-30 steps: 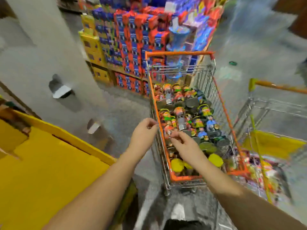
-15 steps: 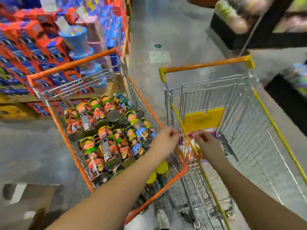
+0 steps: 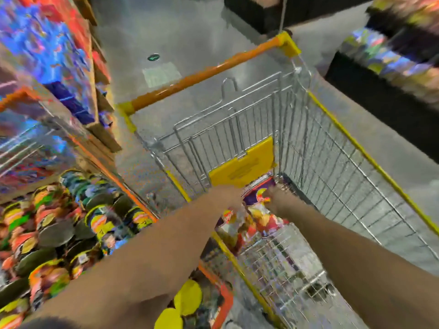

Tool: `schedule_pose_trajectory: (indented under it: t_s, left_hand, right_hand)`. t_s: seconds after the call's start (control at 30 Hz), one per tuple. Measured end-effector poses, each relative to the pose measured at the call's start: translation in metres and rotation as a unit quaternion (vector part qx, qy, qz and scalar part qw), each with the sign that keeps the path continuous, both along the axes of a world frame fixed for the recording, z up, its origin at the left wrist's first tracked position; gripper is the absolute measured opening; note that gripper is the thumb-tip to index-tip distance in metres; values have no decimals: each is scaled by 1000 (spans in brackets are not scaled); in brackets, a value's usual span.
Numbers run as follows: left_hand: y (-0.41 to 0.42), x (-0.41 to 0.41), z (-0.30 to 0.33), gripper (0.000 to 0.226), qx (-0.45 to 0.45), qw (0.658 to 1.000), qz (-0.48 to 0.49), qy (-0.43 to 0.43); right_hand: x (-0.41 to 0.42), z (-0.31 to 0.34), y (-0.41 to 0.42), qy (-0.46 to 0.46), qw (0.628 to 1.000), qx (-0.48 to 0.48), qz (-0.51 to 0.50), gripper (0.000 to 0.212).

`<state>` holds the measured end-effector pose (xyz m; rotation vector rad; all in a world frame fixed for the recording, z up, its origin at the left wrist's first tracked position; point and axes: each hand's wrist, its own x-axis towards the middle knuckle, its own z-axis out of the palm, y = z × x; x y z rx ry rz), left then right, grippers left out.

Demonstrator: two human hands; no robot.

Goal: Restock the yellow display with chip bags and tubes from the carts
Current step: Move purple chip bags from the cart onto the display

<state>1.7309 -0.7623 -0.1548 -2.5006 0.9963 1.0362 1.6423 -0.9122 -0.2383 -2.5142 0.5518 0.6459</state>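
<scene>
Motion blur smears most of what I see, and the shelves (image 3: 47, 55) left of the yellow cart (image 3: 332, 162) are only streaks of red and blue. My fingers are hard to make out: both hands reach into the yellow cart just below its yellow flap (image 3: 242, 168), and their tips sink into the chip bags (image 3: 259, 210). My left hand (image 3: 228, 195) lies on the left edge of the bags, my right hand (image 3: 278, 198) on their right edge, with the top bag between them. Whether either hand is curled round a bag or only touching it, I cannot tell. The bags' lower parts are hidden behind my forearms and the cart's wire.

The bags sit at the near left of the yellow cart's basket, against its wire wall. The top one looks purple with a crimped upper seam, a yellow-red logo and pictured chips; red and orange packs show beneath it.

Left of the yellow cart stands the orange cart (image 3: 142, 205), touching or nearly touching it, piled with tubes (image 3: 59, 222) lying on their sides, their labels a blur of green, orange and yellow. 2 yellow lids (image 3: 187, 298) show at its near corner. My left forearm crosses over that corner and cuts off part of the load.
</scene>
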Motion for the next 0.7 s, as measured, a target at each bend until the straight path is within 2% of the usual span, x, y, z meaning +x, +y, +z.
schedule_pose_trajectory:
  t_s: [0.07, 0.13, 0.2, 0.27, 0.4, 0.53, 0.6, 0.7]
  left_hand:
    - [-8, 10, -18, 22, 65, 997, -49, 6]
    - [-15, 19, -34, 14, 129, 987, -97, 6]
    - [-23, 28, -49, 26, 180, 976, -125, 8]
    - [-28, 35, -56, 37, 211, 966, -147, 2]
    - [-42, 43, -81, 39, 275, 945, -177, 10]
    - [-49, 41, -111, 56, 341, 917, -206, 26]
    - [-50, 40, -124, 62, 374, 902, -212, 49]
    - [-50, 38, -136, 57, 382, 893, -229, 70]
  right_hand:
    - [11, -20, -9, 22, 999, -19, 31, 44]
    - [19, -41, -15, 39, 997, -38, 53, 47]
    - [26, -55, -19, 49, 995, -45, 72, 48]
    - [32, -67, -21, 42, 993, -57, 94, 48]
    - [42, -99, -23, 11, 988, -103, 112, 46]
    - [59, -123, -22, 21, 986, -123, 114, 64]
    - [65, -132, -22, 14, 983, -138, 123, 66]
    - [69, -138, -21, 4, 976, -172, 134, 62]
